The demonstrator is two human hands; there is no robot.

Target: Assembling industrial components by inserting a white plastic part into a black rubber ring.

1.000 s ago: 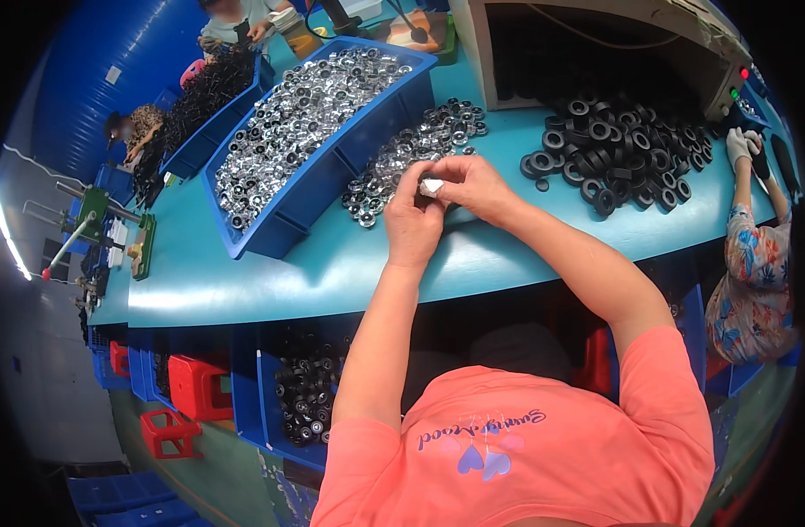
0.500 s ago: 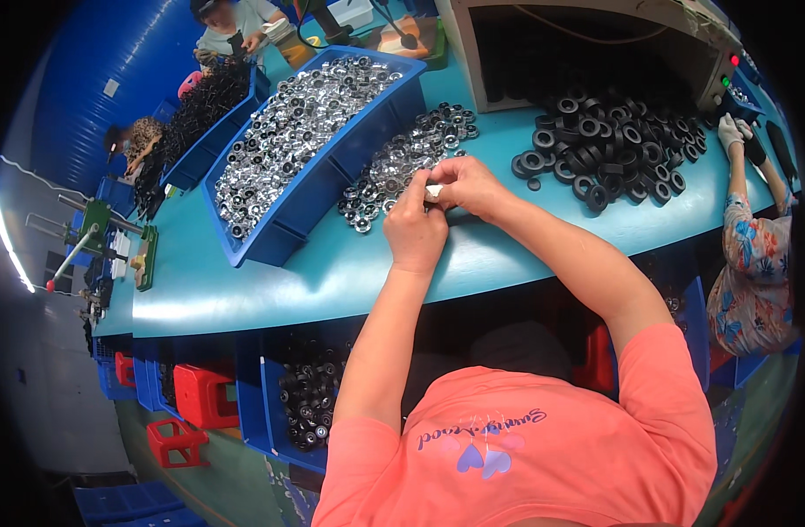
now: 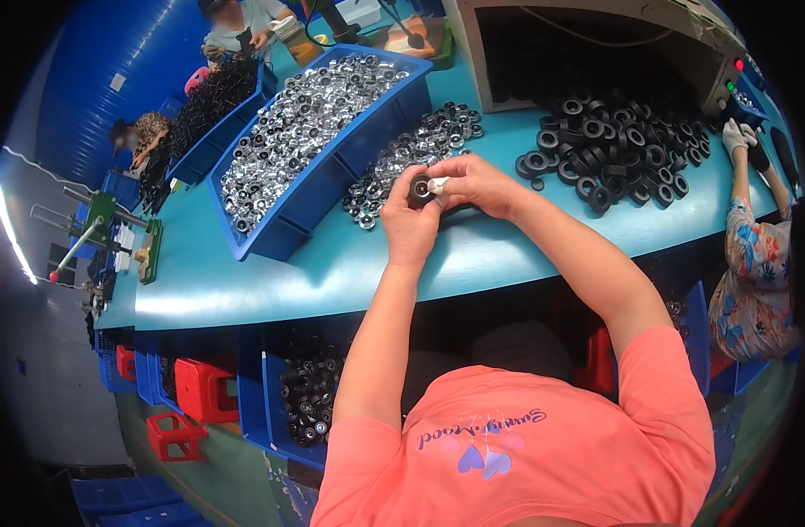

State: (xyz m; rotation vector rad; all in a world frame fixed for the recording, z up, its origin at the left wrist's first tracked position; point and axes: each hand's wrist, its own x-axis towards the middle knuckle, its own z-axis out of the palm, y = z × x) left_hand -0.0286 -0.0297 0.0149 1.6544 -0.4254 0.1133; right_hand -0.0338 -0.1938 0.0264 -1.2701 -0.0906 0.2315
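Above the bench, my left hand [image 3: 407, 230] has its thumb and fingers closed round a small black wheel [image 3: 420, 191] with a metal centre. Its round face is turned up. My right hand [image 3: 483, 186] meets it from the right, fingers bent against the wheel's edge; a white wrapping [image 3: 438, 185] covers one fingertip. Just beyond both hands lies a loose heap of shiny metal hubs [image 3: 401, 162]. Black rings [image 3: 587, 145] are piled to the right of my right hand.
A long blue bin [image 3: 323, 189] full of metal hubs stands at left, with a blue bin of black parts [image 3: 214, 110] behind it. A box-shaped machine [image 3: 473, 61] stands behind the rings. One gloved co-worker [image 3: 758, 255] sits at right; others are far left. A hand press [image 3: 95, 224] stands left.
The black wheel has come into sight between my hands, its face now turned up. My left fingers have shifted round its edge, and my right hand has moved slightly right.
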